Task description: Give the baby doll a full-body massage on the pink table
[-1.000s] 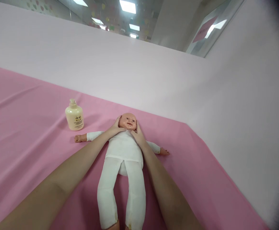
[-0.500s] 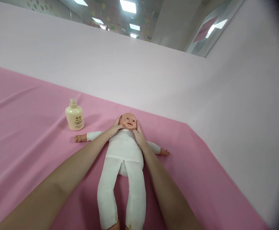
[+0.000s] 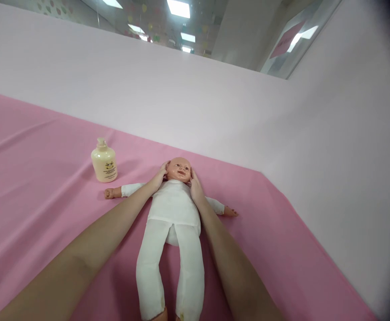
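A baby doll (image 3: pixel 175 203) with a cloth body in white lies on its back, arms spread out to the sides and feet toward me. My left hand (image 3: pixel 160 177) cups the left side of its head, fingers running up beside the ear and partly hidden behind it. On the opposite side, my right hand (image 3: pixel 196 183) lies against the cheek and ear, with its fingers pointing up. The doll's head is held between both palms, its face turned up.
A cream pump bottle (image 3: pixel 104 162) stands upright left of the doll's outstretched arm. Beneath everything is a pink cover (image 3: pixel 47 169) with some creases. A pale wall (image 3: pixel 131 89) rises behind and on the right, with a glass pane (image 3: pixel 208 26) above.
Both thumbs have slid outward from the doll's chin and jaw to the sides of its head. The doll and bottle stay in place.
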Demonstrator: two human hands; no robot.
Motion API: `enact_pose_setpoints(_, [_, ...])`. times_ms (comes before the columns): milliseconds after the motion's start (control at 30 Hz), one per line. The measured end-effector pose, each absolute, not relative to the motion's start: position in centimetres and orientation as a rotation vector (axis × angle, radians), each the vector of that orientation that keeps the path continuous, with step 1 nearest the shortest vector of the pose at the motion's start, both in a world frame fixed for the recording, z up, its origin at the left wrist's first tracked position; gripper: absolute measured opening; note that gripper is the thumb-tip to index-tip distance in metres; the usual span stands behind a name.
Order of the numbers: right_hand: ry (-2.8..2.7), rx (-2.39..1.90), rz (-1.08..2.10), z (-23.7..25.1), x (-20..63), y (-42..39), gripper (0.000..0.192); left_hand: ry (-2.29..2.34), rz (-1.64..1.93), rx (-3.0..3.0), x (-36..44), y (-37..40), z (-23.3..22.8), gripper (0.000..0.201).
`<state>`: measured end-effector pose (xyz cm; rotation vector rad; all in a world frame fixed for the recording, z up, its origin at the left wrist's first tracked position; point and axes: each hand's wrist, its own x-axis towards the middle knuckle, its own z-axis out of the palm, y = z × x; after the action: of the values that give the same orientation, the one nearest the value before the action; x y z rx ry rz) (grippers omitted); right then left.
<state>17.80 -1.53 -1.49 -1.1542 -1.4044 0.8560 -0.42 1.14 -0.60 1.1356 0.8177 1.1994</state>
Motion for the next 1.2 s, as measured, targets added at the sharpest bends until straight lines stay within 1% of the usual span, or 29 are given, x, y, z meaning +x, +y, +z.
enact_pose_setpoints(167, [-1.357,-1.227,0.785,-0.7,17.5,-2.3,0.065,0.863,1.218,1.16,-0.5,0.9,-0.1,0.057])
enact_pose_setpoints(267, [-1.366,-1.232,0.821,-0.3,17.3,-2.7,0.068,0.853,1.242,1.226,-0.4,0.7,-0.2,0.057])
enact_pose_setpoints(367, [-1.407,-1.226,0.839,0.2,17.1,-3.1,0.077,0.828,1.257,1.313,-0.3,0.4,-0.3,0.068])
enact_pose_setpoints(533, [-1.45,-1.216,0.85,1.0,16.8,-3.8,0.087,0.855,1.259,1.365,-0.2,0.0,-0.4,0.1])
enact_pose_setpoints(600, [-1.455,-1.208,0.858,1.1,16.7,-3.8,0.089,0.854,1.234,1.385,-0.3,0.0,-0.5,0.102])
enact_pose_setpoints(700, [-1.458,-1.232,0.848,0.9,16.8,-3.7,0.088,0.876,1.222,1.445,-0.5,0.0,-0.5,0.092])
enact_pose_setpoints(833, [-1.433,-1.285,0.813,0.4,17.1,-3.3,0.08,0.872,1.233,1.423,-0.5,0.2,-0.4,0.078])
enact_pose_setpoints(1033, [-1.392,-1.229,0.737,-0.2,17.3,-2.7,0.072,0.915,1.288,1.331,-0.5,0.5,0.0,0.052])
enact_pose_setpoints(1200, [-1.392,-1.192,0.759,-0.2,17.4,-2.4,0.063,0.924,1.278,1.293,-0.7,0.2,0.3,0.045])
